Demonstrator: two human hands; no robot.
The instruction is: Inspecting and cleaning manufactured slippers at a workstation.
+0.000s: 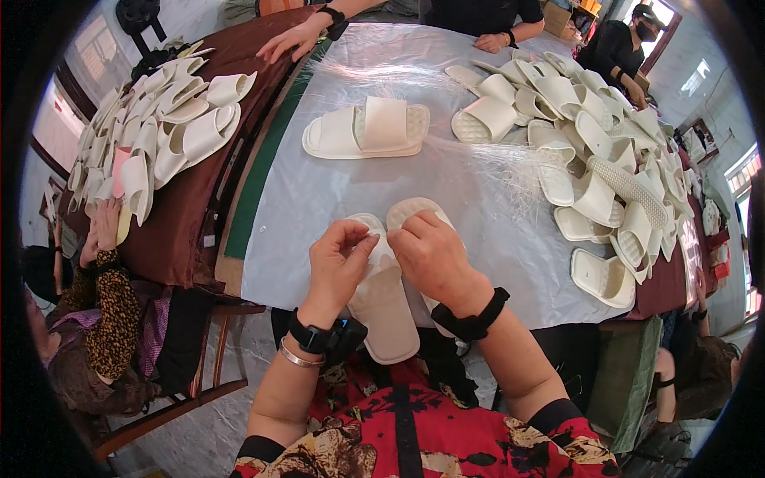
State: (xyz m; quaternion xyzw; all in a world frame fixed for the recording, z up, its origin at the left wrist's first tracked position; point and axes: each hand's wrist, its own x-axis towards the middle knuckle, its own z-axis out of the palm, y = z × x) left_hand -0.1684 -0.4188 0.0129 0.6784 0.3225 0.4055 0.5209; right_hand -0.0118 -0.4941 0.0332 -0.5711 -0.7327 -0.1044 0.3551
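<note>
A pair of cream slippers lies at the near edge of the table in front of me, the left slipper (386, 315) reaching out past that edge. Over the left slipper's far end, my left hand (343, 253) is closed in a pinch. My right hand (434, 255) is closed over the right slipper (414, 209), its fingertips bent down and partly hidden. Whatever the two hands pinch is too small to make out. Thin transparent plastic strands (502, 163) are spread beyond my right hand. Another cream pair of slippers (366, 130) lies side by side farther off.
A large heap of cream slippers (586, 135) covers the table's right side. Another slipper pile (147, 127) sits on the brown-covered table at left, where a co-worker's hands (102, 227) touch it. Across the table, a person's hand (295, 40) reaches in near more transparent strands (374, 73).
</note>
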